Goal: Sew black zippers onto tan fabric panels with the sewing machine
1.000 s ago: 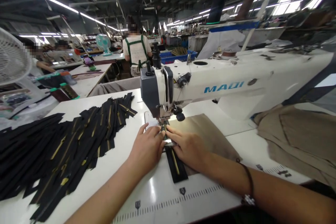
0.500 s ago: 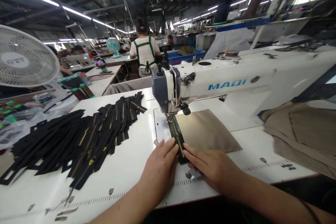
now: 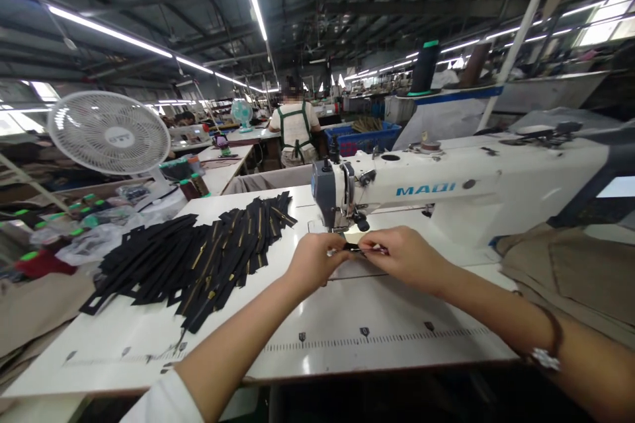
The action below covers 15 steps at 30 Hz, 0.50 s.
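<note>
Head view: white worktable (image 3: 397,307) across the middle; the space under its near edge is too dark to read.
Left cloth (image 3: 34,317): beige; cut off by the frame's left edge.
Fan (image 3: 109,132): white, behind the table's left part; lettering on its hub too blurred to read.
Zipper pile (image 3: 169,264): black strips with gold-coloured teeth, overlapping; many lie partly hidden under others.
Co-worker (image 3: 296,125): back turned, green straps; lower body hidden behind the furniture.
Left hand (image 3: 312,261): thumb and fingertips pinched on the dark strip; white sleeve (image 3: 163,403) cut off below.
Dark strip (image 3: 351,247): between the two hands, before the needle area; mostly covered by fingers.
Right hand (image 3: 409,254): pinching the strip's other side; a reddish bit (image 3: 381,249) there is hard to identify.
Sewing machine (image 3: 471,178): marked MAQI; needle area partly hidden by the hands.
Right cloth (image 3: 560,271): beige, heaped; right forearm overlaps it.
</note>
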Motion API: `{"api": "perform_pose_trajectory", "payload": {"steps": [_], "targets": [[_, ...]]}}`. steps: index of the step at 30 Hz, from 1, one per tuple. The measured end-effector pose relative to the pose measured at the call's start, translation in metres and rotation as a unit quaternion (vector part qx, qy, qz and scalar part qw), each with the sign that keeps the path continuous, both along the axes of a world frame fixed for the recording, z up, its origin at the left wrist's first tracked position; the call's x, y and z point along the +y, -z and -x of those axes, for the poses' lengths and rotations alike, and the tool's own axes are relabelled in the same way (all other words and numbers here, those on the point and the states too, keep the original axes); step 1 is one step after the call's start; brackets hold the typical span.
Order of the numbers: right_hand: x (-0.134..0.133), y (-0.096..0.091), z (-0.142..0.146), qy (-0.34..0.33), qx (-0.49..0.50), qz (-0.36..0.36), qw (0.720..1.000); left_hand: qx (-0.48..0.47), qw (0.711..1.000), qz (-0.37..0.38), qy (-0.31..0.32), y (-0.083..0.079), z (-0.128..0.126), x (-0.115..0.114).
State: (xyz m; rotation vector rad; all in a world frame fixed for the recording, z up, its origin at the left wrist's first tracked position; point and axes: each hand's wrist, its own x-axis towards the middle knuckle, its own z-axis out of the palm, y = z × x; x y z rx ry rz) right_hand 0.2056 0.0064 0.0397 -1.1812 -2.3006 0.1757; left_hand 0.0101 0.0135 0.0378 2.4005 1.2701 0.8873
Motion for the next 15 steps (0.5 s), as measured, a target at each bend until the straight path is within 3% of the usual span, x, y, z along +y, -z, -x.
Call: {"api": "perform_pose_trajectory", "payload": {"steps": [6, 9, 12, 15], "targets": [[0.003, -0.003, 0.007, 0.046, -0.02, -0.05, 0.998, 0.004, 0.999, -0.017, -0.032, -0.009, 0.0, 0.013], [-0.001, -0.001, 0.009, 0.054, -0.042, -0.066, 0.995, 0.007, 0.999, -0.03, -0.024, -0.004, 0.002, 0.01], [-0.015, 0.022, 0.01, -0.004, -0.017, -0.05, 0.999, 0.012, 0.999, -0.046, 0.006, 0.018, 0.005, -0.009], [-0.035, 0.06, 0.011, -0.078, 0.035, -0.051, 0.995, 0.019, 0.996, -0.06, 0.057, 0.045, 0.01, -0.032]]}}
